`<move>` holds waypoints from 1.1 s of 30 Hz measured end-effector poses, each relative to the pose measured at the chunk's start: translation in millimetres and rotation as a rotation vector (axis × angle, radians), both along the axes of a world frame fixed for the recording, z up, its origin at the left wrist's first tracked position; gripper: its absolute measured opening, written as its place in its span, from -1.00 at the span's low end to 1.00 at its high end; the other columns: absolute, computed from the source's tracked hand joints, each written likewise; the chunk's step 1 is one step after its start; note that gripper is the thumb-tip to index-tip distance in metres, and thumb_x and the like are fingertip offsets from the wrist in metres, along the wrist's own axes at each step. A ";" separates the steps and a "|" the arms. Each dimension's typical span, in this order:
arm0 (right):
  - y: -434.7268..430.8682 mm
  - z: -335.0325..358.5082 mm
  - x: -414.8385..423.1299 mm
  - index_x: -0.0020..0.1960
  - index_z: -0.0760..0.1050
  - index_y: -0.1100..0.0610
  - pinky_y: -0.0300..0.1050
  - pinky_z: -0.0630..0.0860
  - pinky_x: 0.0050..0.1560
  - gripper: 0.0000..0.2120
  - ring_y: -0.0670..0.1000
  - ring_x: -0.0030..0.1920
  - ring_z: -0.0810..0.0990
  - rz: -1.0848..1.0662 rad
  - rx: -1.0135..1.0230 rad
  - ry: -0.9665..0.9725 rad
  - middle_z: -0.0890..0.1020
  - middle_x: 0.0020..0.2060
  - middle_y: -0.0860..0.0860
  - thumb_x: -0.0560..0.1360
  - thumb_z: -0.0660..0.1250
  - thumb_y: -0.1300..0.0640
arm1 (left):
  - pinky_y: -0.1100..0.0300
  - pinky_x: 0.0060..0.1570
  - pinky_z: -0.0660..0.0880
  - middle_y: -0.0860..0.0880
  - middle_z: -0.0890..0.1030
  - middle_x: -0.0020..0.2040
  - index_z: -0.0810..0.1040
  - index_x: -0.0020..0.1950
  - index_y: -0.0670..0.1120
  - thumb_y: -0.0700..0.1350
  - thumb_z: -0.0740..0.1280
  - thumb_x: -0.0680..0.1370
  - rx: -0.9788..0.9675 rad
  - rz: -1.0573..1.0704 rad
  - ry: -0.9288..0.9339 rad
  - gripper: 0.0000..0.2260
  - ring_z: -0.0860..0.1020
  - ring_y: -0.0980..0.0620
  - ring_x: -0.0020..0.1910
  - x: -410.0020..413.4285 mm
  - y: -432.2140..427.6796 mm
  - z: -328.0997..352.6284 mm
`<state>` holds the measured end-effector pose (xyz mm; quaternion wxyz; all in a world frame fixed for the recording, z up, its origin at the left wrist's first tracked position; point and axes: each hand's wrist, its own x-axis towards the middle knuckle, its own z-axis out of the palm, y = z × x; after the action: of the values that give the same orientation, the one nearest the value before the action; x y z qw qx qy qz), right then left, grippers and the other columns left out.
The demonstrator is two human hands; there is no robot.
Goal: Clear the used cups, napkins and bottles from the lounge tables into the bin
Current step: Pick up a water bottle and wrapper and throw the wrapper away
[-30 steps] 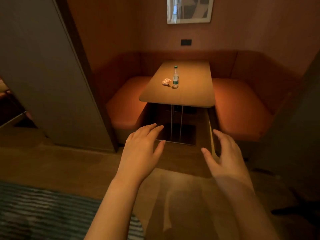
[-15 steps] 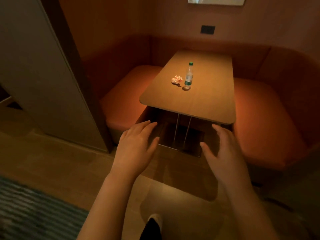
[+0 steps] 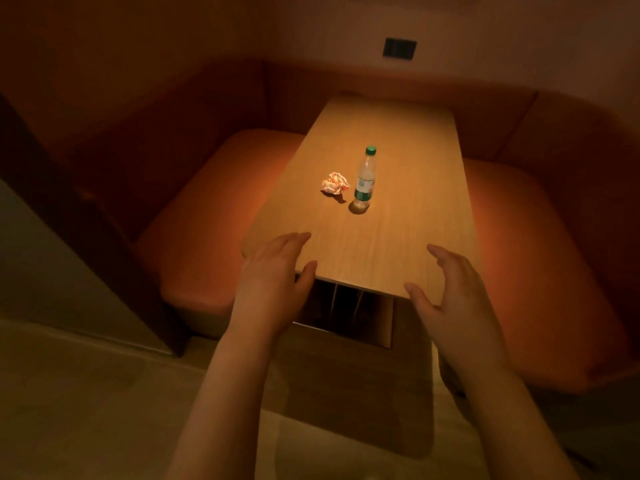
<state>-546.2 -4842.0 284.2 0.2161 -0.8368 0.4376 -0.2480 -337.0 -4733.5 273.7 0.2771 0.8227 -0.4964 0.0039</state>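
Hovering at the near edge of the worktop (image 3: 398,237) with left hand (image 3: 273,282) and right hand (image 3: 453,299) spread open and empty, nothing binned yet, leaving the upright green-capped plastic bottle (image 3: 364,181) and crumpled napkin (image 3: 335,183) untouched, side by side ahead of the fingertips, no bin visible.

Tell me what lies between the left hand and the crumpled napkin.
Nothing but bare light wooden tabletop separates the left hand from the crumpled white-and-red paper napkin, as the head view shows.
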 end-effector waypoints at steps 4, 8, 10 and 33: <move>-67.3 -16.7 32.2 0.47 0.19 -0.01 -0.21 0.23 0.22 -0.43 -0.06 0.35 0.29 0.000 0.031 0.008 0.34 0.38 -0.02 0.53 0.31 0.02 | 0.06 0.30 0.31 0.01 0.41 0.39 0.31 0.45 0.03 0.02 0.23 0.58 0.037 -0.007 -0.020 -0.57 0.36 0.02 0.35 31.2 -66.6 -12.7; -146.5 -20.6 61.9 0.47 0.21 0.00 -0.19 0.26 0.21 -0.43 -0.04 0.35 0.32 0.012 0.004 -0.021 0.34 0.38 -0.02 0.52 0.32 0.01 | 0.15 0.30 0.28 0.04 0.42 0.38 0.31 0.44 0.04 0.04 0.23 0.58 0.061 0.017 -0.047 -0.57 0.36 0.06 0.35 56.1 -136.7 -21.4; -186.2 -17.8 74.6 0.46 0.21 -0.01 -0.18 0.27 0.21 -0.44 -0.03 0.35 0.33 0.012 0.001 -0.033 0.35 0.38 -0.01 0.52 0.32 0.01 | 0.13 0.31 0.27 0.06 0.40 0.39 0.30 0.45 0.06 0.06 0.22 0.58 0.088 0.029 -0.053 -0.57 0.35 0.07 0.36 68.9 -172.8 -20.7; -405.7 -62.4 263.8 0.49 0.13 -0.04 -0.27 0.22 0.18 -0.38 -0.06 0.38 0.30 -0.028 -0.003 0.186 0.30 0.41 -0.08 0.52 0.32 -0.01 | 0.21 0.10 0.42 0.10 0.52 0.25 0.46 0.31 0.10 0.02 0.27 0.57 0.171 -0.076 0.117 -0.69 0.46 0.11 0.21 246.9 -423.3 -146.9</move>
<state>-282.5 -5247.7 221.8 0.1700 -0.8504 0.4668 -0.1730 -90.1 -5156.7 126.7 0.2345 0.8228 -0.5086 -0.0969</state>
